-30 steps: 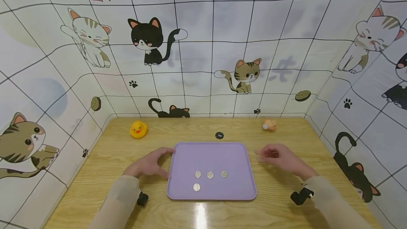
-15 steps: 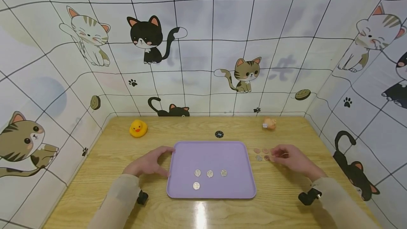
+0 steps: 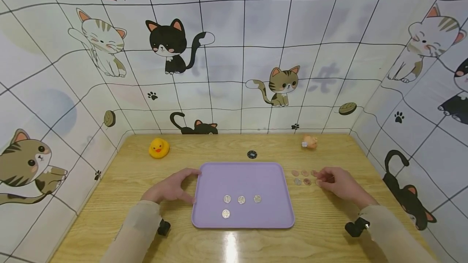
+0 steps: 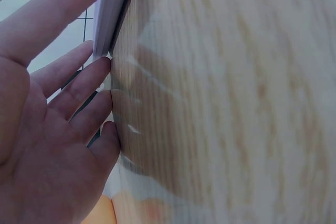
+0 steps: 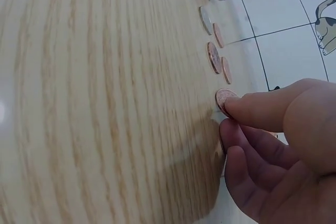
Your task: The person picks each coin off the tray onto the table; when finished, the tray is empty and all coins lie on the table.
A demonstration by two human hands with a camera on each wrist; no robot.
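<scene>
A lilac tray (image 3: 241,218) lies on the wooden table in the head view. Three silvery coins form a row on it, with one more silvery coin (image 3: 225,214) below the row's left end. My left hand (image 3: 172,188) is at the tray's left side, thumb and fingers spread, fingertips at the rim. Right of the tray, two short rows of coins lie on the table, mostly copper, one a silvery coin (image 3: 297,182). My right hand (image 3: 338,182) is at their right end. In the right wrist view its thumb and finger pinch a copper coin (image 5: 222,96) close over the table.
A yellow rubber duck (image 3: 159,148) sits at the back left. Behind the tray lies a black poker chip (image 3: 252,154) marked 100. A small orange-pink toy figure (image 3: 309,142) is at the back right. Cat-patterned cloth walls (image 3: 226,92) surround the table.
My right hand has moved rightward away from the tray's right side, uncovering the copper and silvery coins on the table. The left hand and the tray coins stay put.
</scene>
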